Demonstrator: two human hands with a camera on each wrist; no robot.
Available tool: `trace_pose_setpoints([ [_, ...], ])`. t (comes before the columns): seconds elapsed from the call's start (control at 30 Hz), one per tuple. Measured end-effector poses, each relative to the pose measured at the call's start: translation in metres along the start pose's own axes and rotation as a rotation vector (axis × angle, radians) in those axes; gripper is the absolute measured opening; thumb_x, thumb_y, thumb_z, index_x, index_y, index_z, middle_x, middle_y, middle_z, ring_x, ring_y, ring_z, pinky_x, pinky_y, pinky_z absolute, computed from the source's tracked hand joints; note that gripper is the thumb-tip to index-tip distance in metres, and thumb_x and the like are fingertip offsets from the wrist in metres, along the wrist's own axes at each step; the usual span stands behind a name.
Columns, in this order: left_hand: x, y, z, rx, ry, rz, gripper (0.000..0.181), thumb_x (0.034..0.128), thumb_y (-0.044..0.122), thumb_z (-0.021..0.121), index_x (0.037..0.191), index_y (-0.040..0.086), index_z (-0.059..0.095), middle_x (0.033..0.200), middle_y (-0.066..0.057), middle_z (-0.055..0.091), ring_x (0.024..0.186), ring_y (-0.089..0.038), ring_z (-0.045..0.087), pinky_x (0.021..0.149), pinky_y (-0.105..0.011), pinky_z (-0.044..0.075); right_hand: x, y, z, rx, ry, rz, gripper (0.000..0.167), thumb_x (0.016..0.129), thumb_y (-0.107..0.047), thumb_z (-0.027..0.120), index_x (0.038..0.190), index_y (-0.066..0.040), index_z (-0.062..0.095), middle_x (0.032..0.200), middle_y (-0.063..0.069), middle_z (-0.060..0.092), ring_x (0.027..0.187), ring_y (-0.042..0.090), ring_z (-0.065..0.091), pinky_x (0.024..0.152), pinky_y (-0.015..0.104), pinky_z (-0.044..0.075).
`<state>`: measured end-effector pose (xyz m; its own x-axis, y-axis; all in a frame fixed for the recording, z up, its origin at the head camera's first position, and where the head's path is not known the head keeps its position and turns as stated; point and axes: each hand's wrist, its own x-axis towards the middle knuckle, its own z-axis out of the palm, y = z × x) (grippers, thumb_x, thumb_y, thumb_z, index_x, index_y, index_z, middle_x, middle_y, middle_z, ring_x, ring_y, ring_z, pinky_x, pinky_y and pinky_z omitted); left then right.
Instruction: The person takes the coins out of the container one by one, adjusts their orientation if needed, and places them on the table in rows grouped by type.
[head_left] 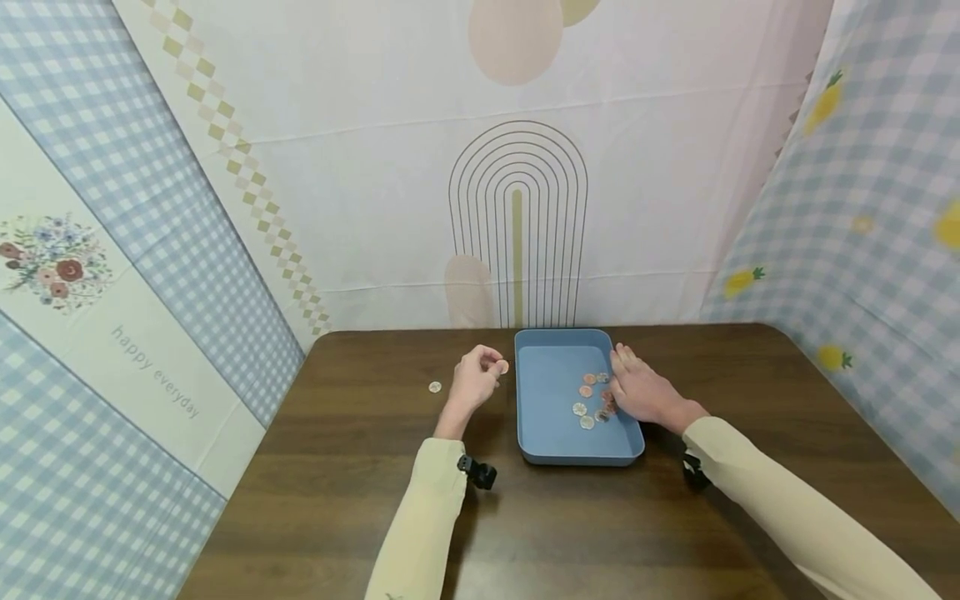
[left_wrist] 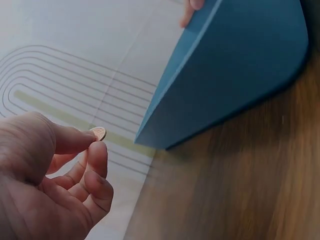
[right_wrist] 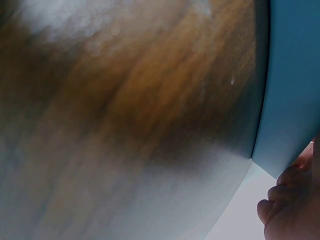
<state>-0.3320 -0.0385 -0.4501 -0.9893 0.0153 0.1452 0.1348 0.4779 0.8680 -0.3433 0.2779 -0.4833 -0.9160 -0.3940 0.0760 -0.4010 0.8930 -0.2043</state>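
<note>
Between the thumb and fingertips of my left hand [head_left: 474, 382] is a small coin [left_wrist: 99, 133], held just left of a blue tray [head_left: 551, 367] in the head view. The coin is above the table, apart from the tray wall. My right hand [head_left: 641, 387] lies across the tray's right rim, fingers extended toward the back; its underside is partly hidden. In the right wrist view, only part of that hand [right_wrist: 292, 205] shows beside the tray's outer wall [right_wrist: 290, 85]. Several copper and silver coins [head_left: 587, 422] are scattered inside the tray, near its right side.
A single silver coin [head_left: 435, 387] lies on the dark wooden table [head_left: 360, 475], left of my left hand. A white patterned cloth [head_left: 375, 208] hangs behind the table's back edge, with checked cloths on both sides.
</note>
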Motion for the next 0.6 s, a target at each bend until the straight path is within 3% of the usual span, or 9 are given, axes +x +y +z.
trace_pose_setpoints([
  [0.3, 0.012, -0.008, -0.016, 0.167, -0.008, -0.027, 0.007, 0.094, 0.017, 0.065, 0.098, 0.011, 0.064, 0.083, -0.006, 0.07, 0.07, -0.013, 0.063, 0.069, -0.031, 0.046, 0.007, 0.006, -0.003, -0.016, 0.0, -0.01, 0.058, 0.103, -0.02, 0.035, 0.146, 0.017, 0.023, 0.156, 0.036, 0.017, 0.146, 0.049, 0.018, 0.116, 0.058, 0.023],
  [0.6, 0.025, -0.021, -0.034, 0.278, -0.035, -0.061, 0.007, 0.0921, 0.016, 0.066, 0.096, 0.011, 0.065, 0.091, -0.004, 0.073, 0.081, -0.02, 0.065, 0.078, -0.035, 0.049, 0.017, 0.014, -0.002, -0.023, -0.015, -0.015, 0.059, 0.103, -0.022, 0.033, 0.148, 0.016, 0.022, 0.157, 0.034, 0.017, 0.147, 0.048, 0.017, 0.117, 0.057, 0.022],
])
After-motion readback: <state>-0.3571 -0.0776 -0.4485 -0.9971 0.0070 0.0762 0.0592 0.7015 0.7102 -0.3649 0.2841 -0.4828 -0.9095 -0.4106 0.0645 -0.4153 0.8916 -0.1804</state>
